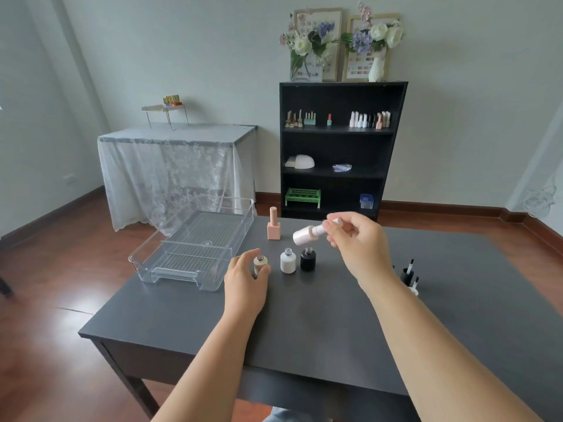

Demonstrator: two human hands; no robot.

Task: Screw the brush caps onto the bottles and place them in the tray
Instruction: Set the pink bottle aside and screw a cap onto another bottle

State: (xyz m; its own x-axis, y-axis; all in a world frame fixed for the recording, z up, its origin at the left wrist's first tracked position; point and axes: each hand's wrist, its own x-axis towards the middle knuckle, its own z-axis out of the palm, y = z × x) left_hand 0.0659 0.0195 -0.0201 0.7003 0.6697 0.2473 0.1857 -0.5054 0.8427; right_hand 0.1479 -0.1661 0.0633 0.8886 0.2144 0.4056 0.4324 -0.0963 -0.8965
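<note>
i see the capped pale pink bottle (307, 233) tilted in the air over the dark table (182, 312), my right hand (355, 242) pinching its cap, mostly hidden. my left hand (245, 277) wraps the uncapped beige bottle (260, 264) beside the clear tray (195, 245).

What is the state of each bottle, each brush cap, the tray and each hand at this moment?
Clear plastic tray: empty.
Peach square bottle: capped, upright on the table.
Pale pink round bottle: capped, tilted, held in the air.
Beige round bottle: uncapped, upright.
White round bottle: uncapped, upright.
Black round bottle: uncapped, upright.
Two loose brush caps: standing, brushes up.
Left hand: gripping the beige bottle.
Right hand: holding the pink bottle by its cap.
</note>
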